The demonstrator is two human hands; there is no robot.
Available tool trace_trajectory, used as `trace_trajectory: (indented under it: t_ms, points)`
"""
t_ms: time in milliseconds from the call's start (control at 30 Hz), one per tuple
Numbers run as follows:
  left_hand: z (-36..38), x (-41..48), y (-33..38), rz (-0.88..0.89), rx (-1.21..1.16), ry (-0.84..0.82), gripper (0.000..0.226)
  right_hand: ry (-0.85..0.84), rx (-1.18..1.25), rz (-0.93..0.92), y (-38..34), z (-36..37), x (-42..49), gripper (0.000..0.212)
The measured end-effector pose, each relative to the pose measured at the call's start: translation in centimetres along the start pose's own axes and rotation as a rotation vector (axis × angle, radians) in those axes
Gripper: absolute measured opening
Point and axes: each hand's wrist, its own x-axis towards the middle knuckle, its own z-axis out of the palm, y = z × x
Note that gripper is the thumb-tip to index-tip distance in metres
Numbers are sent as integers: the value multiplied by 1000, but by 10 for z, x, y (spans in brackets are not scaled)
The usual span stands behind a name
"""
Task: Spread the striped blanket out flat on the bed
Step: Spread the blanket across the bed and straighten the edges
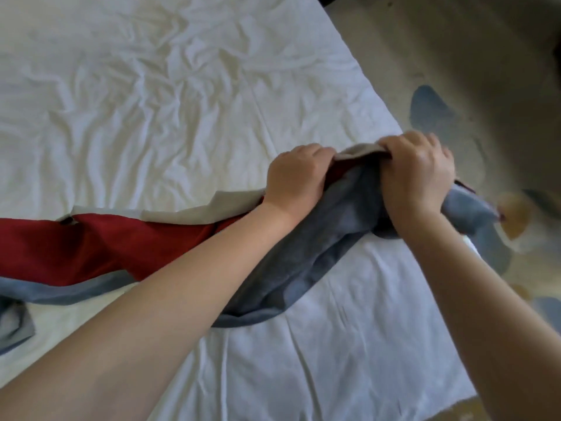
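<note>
The striped blanket (127, 244), with red, grey-blue and cream bands, lies bunched in a long twisted strip across the bed (151, 101), from the left edge toward the right side. My left hand (299, 174) grips the cream and red edge near the bed's right side. My right hand (417, 174) is closed on the bunched grey-blue end, a short gap from the left hand. Part of the blanket's end hangs past the bed's edge under my right hand.
A wrinkled white sheet covers the bed. The bed's right edge runs diagonally from top centre to bottom right. Beyond it is beige carpet (455, 56) with blue and orange patches.
</note>
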Motion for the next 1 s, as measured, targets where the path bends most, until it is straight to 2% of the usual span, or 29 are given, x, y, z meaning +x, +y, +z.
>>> trace_trajectory:
  t_ms: [100, 267, 333, 400, 500, 567, 633, 700, 733, 800, 867, 1000]
  points:
    - [0, 18, -21, -117, 87, -66, 19, -20, -99, -64, -10, 19, 39, 22]
    - [12, 27, -58, -344, 235, -224, 24, -316, -227, -225, -15, 61, 46, 19]
    - [12, 26, -58, -385, 235, -220, 23, -384, -226, -262, -9, 72, 33, 19]
    - [10, 23, -49, -332, 254, -130, 22, -397, -216, -275, 1, 76, 18, 17]
    - [10, 11, -14, -111, 182, 19, 26, -307, -175, -346, 21, 65, -4, 7]
    - [17, -13, 21, 47, 91, 39, 14, -233, -139, -393, 37, 51, -18, 10]
    - [30, -38, 50, 83, 72, -125, 12, -294, -126, -415, 56, 41, -32, 16]
    - [46, -58, 68, 19, 100, -386, 23, -394, -155, -461, 76, 37, -42, 20]
    - [53, -63, 71, -8, 145, -445, 24, -427, -181, -484, 84, 36, -45, 25]
    - [57, -65, 75, -37, 226, -437, 22, -440, -215, -522, 91, 37, -44, 26]
    - [58, -63, 80, -42, 238, -399, 27, -415, -207, -547, 92, 38, -41, 17]
    - [58, -64, 92, 44, 234, -384, 27, -417, -202, -576, 97, 34, -40, 14]
